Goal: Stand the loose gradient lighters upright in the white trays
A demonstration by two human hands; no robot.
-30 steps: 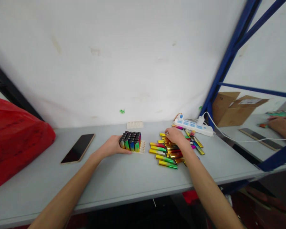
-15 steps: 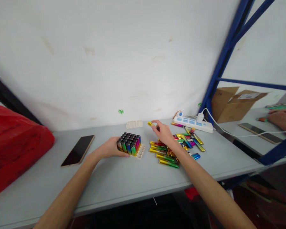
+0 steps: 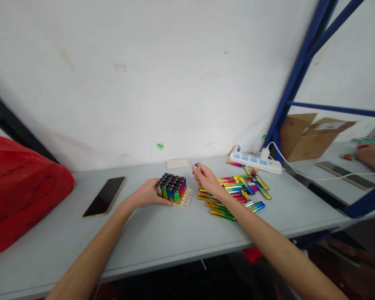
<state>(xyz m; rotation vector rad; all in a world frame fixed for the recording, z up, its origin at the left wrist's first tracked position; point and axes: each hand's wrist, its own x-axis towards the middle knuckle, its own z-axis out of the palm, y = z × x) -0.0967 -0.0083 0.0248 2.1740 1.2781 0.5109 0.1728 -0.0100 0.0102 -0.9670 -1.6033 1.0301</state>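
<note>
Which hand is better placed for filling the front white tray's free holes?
Likely the right hand: it holds a dark-tipped piece near the tray, while the left hand grips shiny multicoloured pieces standing in it.

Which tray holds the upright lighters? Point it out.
The nearer tray, at the left hand; the farther tray, lying behind it, has none standing in it.

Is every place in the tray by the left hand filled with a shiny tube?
No, the tray shows bare places on its right side, beside the upright shiny tubes.
</note>
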